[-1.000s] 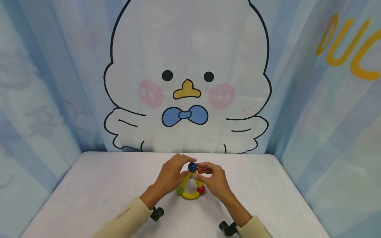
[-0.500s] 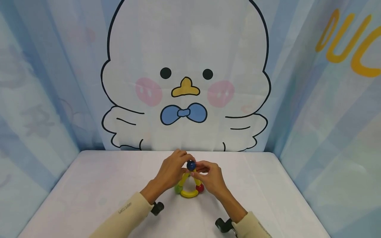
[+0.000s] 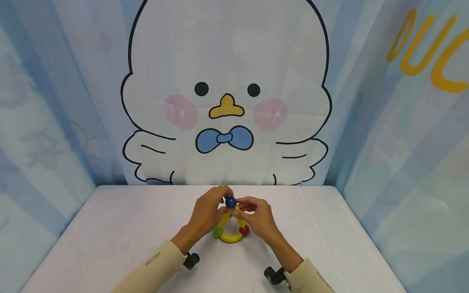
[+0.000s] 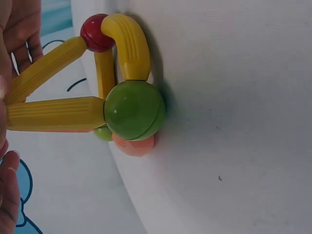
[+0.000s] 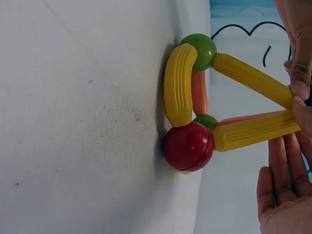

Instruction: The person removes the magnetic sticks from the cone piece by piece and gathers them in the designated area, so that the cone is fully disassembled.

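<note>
A small pyramid of toy sticks and balls stands on the white table. Its base has a green ball, a red ball and a curved yellow stick. Straight yellow sticks rise to a blue ball on top. My left hand curls its fingers round the blue ball from the left. My right hand pinches the top end of a yellow stick just under that ball. The wrist views show the green ball, the red ball and an orange stick at the base.
A cloth backdrop with a cartoon duck closes off the table's far edge, and blue striped cloth hangs on both sides. Black wrist mounts sit near the front edge.
Both hands stay at the top of the pyramid, drawn slightly closer round the blue ball. The view has drifted a little; the base has not moved on the table.
</note>
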`<state>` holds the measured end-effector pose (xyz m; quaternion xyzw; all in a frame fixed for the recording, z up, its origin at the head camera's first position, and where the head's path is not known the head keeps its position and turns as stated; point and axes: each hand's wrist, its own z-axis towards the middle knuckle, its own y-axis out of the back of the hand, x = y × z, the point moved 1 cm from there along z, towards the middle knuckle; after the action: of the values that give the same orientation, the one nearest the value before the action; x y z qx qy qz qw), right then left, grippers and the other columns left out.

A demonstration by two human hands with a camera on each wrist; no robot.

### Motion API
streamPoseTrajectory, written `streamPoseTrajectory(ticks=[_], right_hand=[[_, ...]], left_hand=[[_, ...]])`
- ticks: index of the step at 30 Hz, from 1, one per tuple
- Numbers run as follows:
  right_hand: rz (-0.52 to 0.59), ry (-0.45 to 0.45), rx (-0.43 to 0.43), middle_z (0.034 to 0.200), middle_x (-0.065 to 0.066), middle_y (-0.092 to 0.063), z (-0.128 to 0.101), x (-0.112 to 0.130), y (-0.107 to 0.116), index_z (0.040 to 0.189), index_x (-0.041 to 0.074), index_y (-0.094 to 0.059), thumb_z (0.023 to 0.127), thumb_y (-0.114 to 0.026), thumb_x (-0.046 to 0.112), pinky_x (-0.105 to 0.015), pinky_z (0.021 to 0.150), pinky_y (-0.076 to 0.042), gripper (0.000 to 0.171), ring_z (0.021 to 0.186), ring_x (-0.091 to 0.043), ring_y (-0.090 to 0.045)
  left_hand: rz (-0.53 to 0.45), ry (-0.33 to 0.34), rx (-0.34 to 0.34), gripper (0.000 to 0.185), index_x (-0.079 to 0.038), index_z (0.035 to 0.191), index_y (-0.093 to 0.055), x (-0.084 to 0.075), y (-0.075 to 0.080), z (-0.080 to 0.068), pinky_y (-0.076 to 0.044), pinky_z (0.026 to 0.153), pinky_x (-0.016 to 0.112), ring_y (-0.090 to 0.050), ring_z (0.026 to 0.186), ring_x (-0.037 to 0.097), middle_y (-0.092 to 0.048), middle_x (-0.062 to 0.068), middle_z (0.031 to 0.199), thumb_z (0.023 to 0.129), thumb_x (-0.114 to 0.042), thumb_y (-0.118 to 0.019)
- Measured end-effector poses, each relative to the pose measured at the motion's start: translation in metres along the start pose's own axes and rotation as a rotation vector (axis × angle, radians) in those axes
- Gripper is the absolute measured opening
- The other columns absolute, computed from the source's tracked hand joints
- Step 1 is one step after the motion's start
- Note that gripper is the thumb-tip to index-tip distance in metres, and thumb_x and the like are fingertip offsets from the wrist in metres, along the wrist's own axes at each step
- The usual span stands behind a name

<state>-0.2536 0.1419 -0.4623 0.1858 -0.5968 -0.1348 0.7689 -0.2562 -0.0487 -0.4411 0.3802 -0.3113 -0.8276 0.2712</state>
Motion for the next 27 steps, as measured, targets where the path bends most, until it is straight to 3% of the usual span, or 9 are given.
streamPoseTrajectory(ticks=[10,13,17,24,27], right_hand=[[-0.006,0.003,0.014,0.103,0.003,-0.076,0.001,0.000,-0.003,0.121,0.022,-0.079,0.091,-0.085,0.019,-0.049,0.102,-0.058,0.030,0.099,-0.015,-0.071],[0.000,0.006,0.018,0.103,0.002,-0.076,0.001,0.000,-0.003,0.122,0.021,-0.079,0.092,-0.085,0.019,-0.051,0.103,-0.058,0.031,0.098,-0.015,-0.071],[0.000,0.006,0.014,0.101,0.002,-0.076,0.001,0.001,-0.004,0.121,0.021,-0.079,0.092,-0.085,0.019,-0.053,0.103,-0.058,0.030,0.097,-0.015,-0.071],[-0.037,-0.018,-0.003,0.098,0.004,-0.075,0.001,0.001,-0.006,0.119,0.023,-0.080,0.092,-0.086,0.025,-0.024,0.090,-0.060,0.028,0.094,-0.013,-0.069],[-0.032,-0.023,-0.011,0.097,0.003,-0.075,0.001,0.002,-0.007,0.119,0.022,-0.080,0.091,-0.086,0.023,-0.020,0.086,-0.058,0.028,0.093,-0.014,-0.069]], left_hand=[[-0.207,0.123,-0.028,0.046,-0.018,0.119,-0.065,0.009,0.001,-0.007,-0.063,0.083,0.038,-0.068,0.087,0.013,-0.077,-0.002,0.108,0.082,-0.010,-0.091],[-0.203,0.150,-0.026,0.046,-0.019,0.121,-0.066,0.011,0.004,-0.010,-0.062,0.081,0.037,-0.069,0.089,0.013,-0.076,-0.003,0.107,0.083,-0.012,-0.091],[-0.155,0.172,-0.032,0.045,-0.020,0.121,-0.069,0.014,0.010,-0.013,-0.058,0.075,0.027,-0.067,0.091,0.011,-0.076,-0.005,0.106,0.083,-0.016,-0.093],[-0.089,0.177,-0.049,0.045,-0.022,0.121,-0.076,0.021,0.018,-0.021,-0.056,0.078,0.026,-0.066,0.091,0.015,-0.071,-0.004,0.106,0.080,-0.018,-0.094],[-0.080,0.190,-0.046,0.046,-0.023,0.122,-0.077,0.025,0.022,-0.026,-0.057,0.079,0.027,-0.067,0.092,0.018,-0.069,-0.003,0.105,0.080,-0.017,-0.094]])
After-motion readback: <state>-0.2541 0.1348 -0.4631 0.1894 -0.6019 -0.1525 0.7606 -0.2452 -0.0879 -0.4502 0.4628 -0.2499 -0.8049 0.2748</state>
